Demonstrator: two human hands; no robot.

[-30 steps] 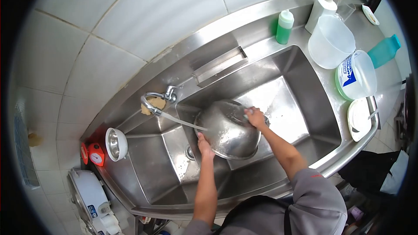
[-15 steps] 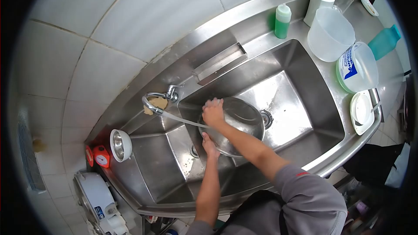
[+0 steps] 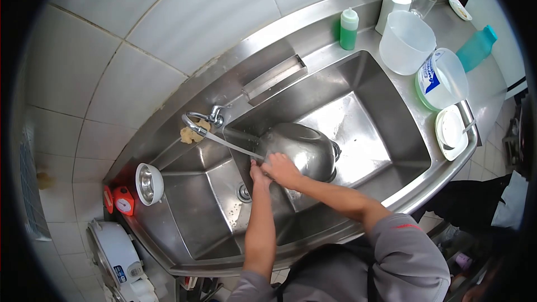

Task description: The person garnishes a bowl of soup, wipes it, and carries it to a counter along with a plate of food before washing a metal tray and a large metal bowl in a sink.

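Observation:
A large metal bowl lies tilted in the right basin of the steel sink, with its rounded outside facing up. My left hand grips the near left part of its rim from below. Close beside it, my right hand is closed at the same edge with its fingers curled. Water runs from the curved faucet in a stream that lands by both hands. The fingertips are partly hidden by the hands and the water.
A yellowish sponge or cloth lies behind the faucet. At left stand a white-sided bowl and a red scale. On the right counter are a green-liquid bottle, a pump bottle, plastic tubs and small white dishes.
My right hand has slid from the bowl's far upper side down to the rim beside my left hand. The bowl has shifted slightly, and the whole view has moved a little.

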